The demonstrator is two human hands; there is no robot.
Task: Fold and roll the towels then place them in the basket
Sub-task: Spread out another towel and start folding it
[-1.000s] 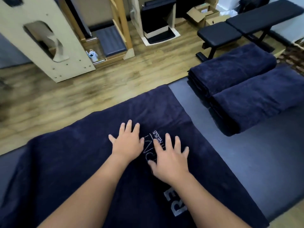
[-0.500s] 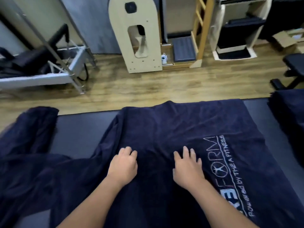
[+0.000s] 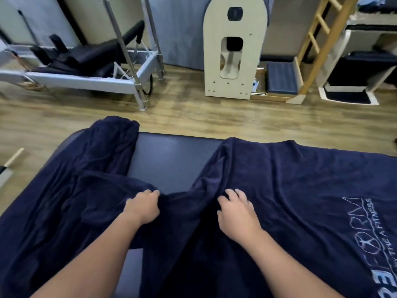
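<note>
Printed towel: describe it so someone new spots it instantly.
Start at the black padded table in the foreground. Two navy cloths lie on it; take the flatter one under the right hand, the printed towel. Only it has pale lettering, near the right edge; the left towel is plain and rumpled.

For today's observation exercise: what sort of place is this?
Probably a Pilates or fitness studio: a metal-framed reformer machine with black pads, a pale wooden ladder barrel, and a navy towel printed with "FITNESS".

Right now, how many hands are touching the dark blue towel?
2. The left hand presses on the bunched middle part of the towel; the right hand lies just beside it, fingers curled into a fold. No other hand appears.
</note>
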